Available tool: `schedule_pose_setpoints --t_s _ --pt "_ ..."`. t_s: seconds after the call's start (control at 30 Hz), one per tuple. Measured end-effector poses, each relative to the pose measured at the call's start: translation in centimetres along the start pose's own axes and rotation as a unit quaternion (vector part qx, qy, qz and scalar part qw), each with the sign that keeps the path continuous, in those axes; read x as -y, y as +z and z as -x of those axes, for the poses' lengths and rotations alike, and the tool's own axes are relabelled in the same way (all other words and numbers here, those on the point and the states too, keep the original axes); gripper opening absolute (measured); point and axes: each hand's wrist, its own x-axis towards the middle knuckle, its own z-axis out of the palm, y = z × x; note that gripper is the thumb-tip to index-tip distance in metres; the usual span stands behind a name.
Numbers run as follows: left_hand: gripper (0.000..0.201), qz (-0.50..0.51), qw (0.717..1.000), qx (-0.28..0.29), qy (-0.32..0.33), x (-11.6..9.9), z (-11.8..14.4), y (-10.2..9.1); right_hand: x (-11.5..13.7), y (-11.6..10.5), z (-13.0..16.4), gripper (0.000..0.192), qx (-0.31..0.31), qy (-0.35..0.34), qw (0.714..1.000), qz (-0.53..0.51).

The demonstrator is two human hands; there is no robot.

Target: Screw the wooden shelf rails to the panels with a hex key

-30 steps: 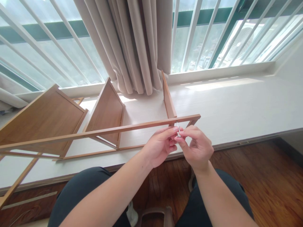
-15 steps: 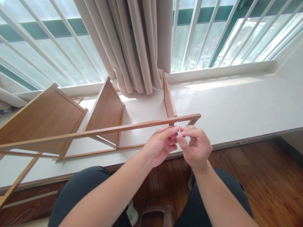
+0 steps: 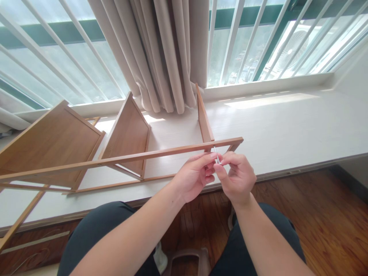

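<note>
screw [image 3: 216, 155]: thin silver pin, tilted toward 11 o'clock, tip touching my wooden rail [image 3: 161, 152] underside.

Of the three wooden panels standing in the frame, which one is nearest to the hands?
The rightmost panel, the narrow one seen edge-on beside the curtain. It meets the front rail just above both hands; the other two stand farther left.

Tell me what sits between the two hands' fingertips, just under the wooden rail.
In the head view, a thin metal pin stands between the left hand and right hand, both pinching it; its upper end meets the wooden rail.
</note>
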Motion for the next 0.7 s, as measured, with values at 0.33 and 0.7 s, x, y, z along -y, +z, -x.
schedule_pose_setpoints --t_s 0.33,0.7 --pt "0.035 0.001 1.0 0.001 0.0 -0.08 0.02 0.08 0.42 -0.21 -0.17 0.014 0.034 -0.006 0.999 0.034" --pt "0.039 -0.005 1.0 0.004 0.001 -0.22 0.05 0.27 0.64 -0.25 -0.18 0.012 0.029 0.002 0.998 0.063"
